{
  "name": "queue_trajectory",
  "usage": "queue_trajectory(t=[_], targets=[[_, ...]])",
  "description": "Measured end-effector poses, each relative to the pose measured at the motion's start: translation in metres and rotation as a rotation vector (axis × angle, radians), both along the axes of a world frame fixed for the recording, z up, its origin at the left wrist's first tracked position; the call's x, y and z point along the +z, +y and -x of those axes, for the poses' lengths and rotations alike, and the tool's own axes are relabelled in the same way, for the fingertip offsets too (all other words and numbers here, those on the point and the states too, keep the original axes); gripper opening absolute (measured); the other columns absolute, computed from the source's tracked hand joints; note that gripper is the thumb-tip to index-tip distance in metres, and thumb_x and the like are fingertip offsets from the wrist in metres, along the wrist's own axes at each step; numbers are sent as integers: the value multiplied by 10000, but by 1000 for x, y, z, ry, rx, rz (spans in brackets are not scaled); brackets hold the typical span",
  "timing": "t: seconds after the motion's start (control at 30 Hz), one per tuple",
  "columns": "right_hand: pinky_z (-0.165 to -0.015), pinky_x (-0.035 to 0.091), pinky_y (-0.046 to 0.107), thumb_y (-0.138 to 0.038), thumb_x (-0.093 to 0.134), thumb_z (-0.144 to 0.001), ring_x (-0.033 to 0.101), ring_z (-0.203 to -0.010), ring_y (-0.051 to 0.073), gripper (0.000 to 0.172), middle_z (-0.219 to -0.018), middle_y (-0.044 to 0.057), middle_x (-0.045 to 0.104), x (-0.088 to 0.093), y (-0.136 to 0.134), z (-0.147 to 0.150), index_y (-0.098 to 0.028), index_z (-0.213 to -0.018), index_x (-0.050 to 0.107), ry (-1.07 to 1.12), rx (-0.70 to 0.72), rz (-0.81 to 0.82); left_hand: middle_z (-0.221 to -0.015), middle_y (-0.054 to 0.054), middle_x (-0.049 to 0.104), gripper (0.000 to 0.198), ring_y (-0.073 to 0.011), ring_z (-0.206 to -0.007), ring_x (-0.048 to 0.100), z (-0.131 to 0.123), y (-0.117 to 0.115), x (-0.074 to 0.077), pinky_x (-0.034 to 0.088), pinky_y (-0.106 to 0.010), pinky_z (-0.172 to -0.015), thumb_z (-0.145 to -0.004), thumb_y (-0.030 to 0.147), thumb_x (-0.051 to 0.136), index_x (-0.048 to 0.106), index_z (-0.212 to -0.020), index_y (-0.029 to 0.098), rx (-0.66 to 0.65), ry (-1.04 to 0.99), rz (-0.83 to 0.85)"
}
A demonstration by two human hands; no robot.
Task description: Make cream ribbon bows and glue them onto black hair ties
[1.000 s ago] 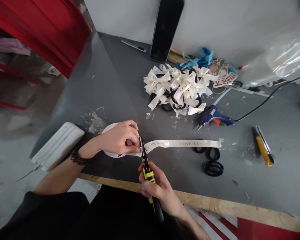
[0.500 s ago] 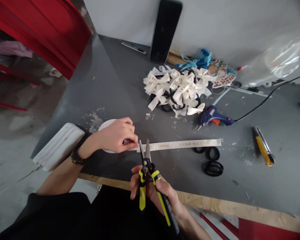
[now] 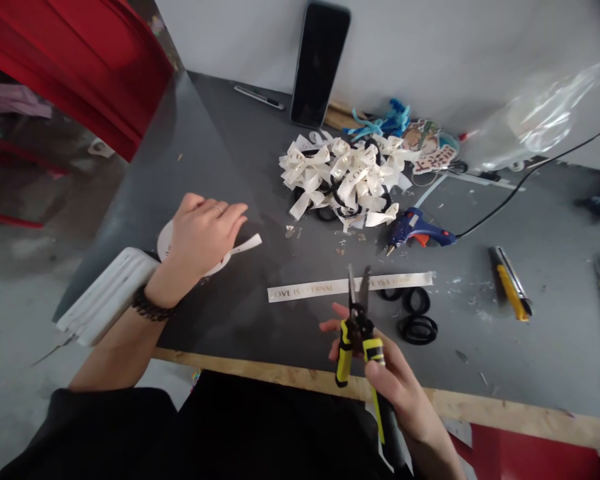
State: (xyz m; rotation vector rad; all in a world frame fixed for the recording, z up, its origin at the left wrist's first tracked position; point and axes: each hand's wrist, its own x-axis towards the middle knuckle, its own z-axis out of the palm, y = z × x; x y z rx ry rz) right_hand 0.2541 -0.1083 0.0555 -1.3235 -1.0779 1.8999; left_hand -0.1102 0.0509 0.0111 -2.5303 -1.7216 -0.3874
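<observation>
My right hand [image 3: 387,373] is closed round scissors [image 3: 356,333] with yellow and black handles, their blades parted over a white strip of ribbon [image 3: 305,291]. The strip lies flat, printed with gold letters. To the left, my left hand [image 3: 203,233] is on a white ribbon roll [image 3: 165,241], fingers bent over it and their grip partly hidden. A short loose ribbon end [image 3: 247,246] sticks out to the right of that hand. Several black hair ties [image 3: 417,328] lie by the strip's right end.
Behind is a heap of white ribbon bows [image 3: 350,177] on black ties. A blue glue gun [image 3: 417,228] and a yellow cutter [image 3: 513,287] lie to the right. A phone [image 3: 320,67] leans on the wall; a white device [image 3: 107,293] sits at the left edge.
The ribbon strip is now separate from the roll and lies on the table. My left hand has moved left and away with the roll; my right hand has shifted right with the scissors.
</observation>
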Motion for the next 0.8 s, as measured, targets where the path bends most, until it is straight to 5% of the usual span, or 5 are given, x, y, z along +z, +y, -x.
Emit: queue_trajectory(t=[0.1, 0.23, 0.33, 0.43, 0.8], targets=[[-963, 568, 482, -554, 678, -986, 699, -1039, 288, 659, -1442, 136, 682, -1, -2, -9, -292, -1578, 554, -112, 147, -44, -1221, -91, 737, 366, -282, -1096, 654, 1, 0, 9, 399, -491, -1018, -1107, 343, 519, 604, -1444, 229, 14, 27, -122], [-1036, 570, 463, -552, 711, -955, 715, -1150, 304, 686, -1432, 105, 706, 1, 3, -16, -301, -1574, 551, -309, 160, -126, -751, -24, 673, 133, -216, -737, 609, -42, -23, 16, 416, -409, -726, -1057, 232, 603, 720, -1081, 174, -220, 190, -414], [-1043, 585, 459, -554, 736, -935, 720, -1218, 325, 718, -1457, 94, 702, 9, 14, -28, -315, -1582, 539, -506, 93, -223, -778, -34, 707, 161, -206, -767, 654, -89, -54, 12, 469, -381, -726, -1054, 250, 615, 715, -976, 151, -417, 39, -230], [-1032, 597, 495, -549, 762, -924, 716, -1254, 355, 736, -1464, 95, 698, 17, 34, -41, -338, -1590, 529, -788, 33, -373, -1218, -124, 773, 352, -255, -1084, 709, -118, -79, 5, 538, -400, -915, -1077, 346, 601, 678, -1304, 89, -470, -30, -92], [-1144, 538, 599, -300, 769, -918, 612, -1398, 408, 771, -1532, 142, 657, 0, 132, -30, -187, -1629, 492, -1075, 439, -955, -1100, -114, 800, 250, -255, -1007, 738, -97, -97, 11, 566, -415, -911, -1012, 57, 557, 722, -1197, 91, -536, 72, -107]])
